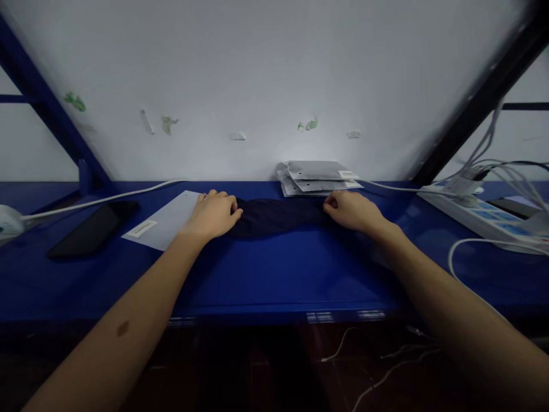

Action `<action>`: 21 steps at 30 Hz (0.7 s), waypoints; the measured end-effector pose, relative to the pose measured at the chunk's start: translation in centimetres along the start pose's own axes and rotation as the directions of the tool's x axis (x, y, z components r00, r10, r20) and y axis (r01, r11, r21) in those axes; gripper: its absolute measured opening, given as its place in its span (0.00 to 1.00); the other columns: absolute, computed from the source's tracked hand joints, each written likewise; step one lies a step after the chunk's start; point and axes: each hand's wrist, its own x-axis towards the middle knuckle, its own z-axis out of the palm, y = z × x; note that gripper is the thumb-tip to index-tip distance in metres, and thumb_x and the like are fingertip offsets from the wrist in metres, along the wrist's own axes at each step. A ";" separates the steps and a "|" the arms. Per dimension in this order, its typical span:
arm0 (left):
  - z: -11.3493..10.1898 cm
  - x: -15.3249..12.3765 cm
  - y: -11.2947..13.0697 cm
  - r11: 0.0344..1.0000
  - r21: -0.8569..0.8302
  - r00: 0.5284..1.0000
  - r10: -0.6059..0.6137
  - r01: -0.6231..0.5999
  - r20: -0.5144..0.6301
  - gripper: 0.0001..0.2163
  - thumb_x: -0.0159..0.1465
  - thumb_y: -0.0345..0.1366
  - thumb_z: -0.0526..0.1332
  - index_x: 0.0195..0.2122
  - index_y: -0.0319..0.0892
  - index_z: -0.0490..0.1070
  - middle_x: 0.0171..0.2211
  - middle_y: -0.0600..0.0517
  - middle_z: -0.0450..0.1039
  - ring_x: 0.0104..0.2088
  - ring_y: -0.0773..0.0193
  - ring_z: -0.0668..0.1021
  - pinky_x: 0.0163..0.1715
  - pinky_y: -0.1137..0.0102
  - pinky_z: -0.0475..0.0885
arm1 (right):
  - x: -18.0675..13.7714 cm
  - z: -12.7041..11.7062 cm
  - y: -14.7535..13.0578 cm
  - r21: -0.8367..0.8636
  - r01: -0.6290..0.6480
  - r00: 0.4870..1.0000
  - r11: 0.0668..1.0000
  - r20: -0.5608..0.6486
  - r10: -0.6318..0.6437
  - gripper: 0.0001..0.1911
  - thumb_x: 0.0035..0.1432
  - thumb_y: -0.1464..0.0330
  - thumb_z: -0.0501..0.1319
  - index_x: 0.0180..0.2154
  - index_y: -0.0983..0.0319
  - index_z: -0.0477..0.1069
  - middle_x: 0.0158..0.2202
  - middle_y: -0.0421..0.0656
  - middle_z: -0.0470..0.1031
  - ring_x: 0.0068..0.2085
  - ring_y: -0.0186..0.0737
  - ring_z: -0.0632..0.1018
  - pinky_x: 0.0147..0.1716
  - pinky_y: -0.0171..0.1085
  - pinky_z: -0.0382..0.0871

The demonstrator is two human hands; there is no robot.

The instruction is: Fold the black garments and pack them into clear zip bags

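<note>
A dark navy piece of folded cloth (278, 217) lies stretched sideways across the blue table. My left hand (217, 213) is closed on its left end, fingers curled over it and thumb toward the cloth. At the right end, my right hand (349, 209) pinches the fabric between thumb and fingers. Part of each end is hidden under the hands. Beneath and left of my left hand is a flat pale bag (160, 220) with a white label. Behind the cloth, near the wall, sits a stack of similar labelled pale bags (319, 174).
A black phone-like slab (94, 229) rests on the blue table (274, 274) at the left, with a white cable (107, 204) behind it. On the right is a white power strip (480, 217) with many cords. Blue posts and a white wall bound the table; cables hang below.
</note>
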 end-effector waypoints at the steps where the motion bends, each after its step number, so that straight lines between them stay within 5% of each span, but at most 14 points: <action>1: 0.0 0.0 0.0 1.000 -0.006 1.000 -0.004 0.004 -0.001 0.14 0.68 0.44 0.55 0.39 0.42 0.77 0.44 0.42 0.77 0.50 0.44 0.73 0.52 0.50 0.65 | 0.0 0.0 0.0 0.002 0.000 1.000 1.000 0.000 0.000 0.14 0.61 0.64 0.54 0.40 0.60 0.77 0.40 0.49 0.80 0.40 0.47 0.79 0.35 0.40 0.67; 13: 0.1 0.0 -0.4 0.998 -0.043 0.998 -0.037 0.035 -0.041 0.11 0.67 0.42 0.55 0.32 0.43 0.72 0.38 0.44 0.77 0.45 0.47 0.74 0.48 0.51 0.65 | 0.2 0.6 0.7 0.017 -0.005 0.996 1.000 -0.086 0.006 0.17 0.64 0.65 0.52 0.46 0.60 0.76 0.44 0.52 0.79 0.44 0.50 0.78 0.44 0.45 0.70; 21: 0.5 0.1 -0.7 0.998 -0.036 0.998 -0.045 0.044 -0.044 0.14 0.67 0.42 0.54 0.47 0.41 0.75 0.45 0.42 0.78 0.49 0.44 0.73 0.50 0.50 0.65 | 1.4 1.5 2.2 0.052 0.155 0.984 0.987 -0.101 -0.149 0.21 0.58 0.76 0.52 0.50 0.66 0.75 0.50 0.52 0.78 0.52 0.48 0.75 0.53 0.42 0.66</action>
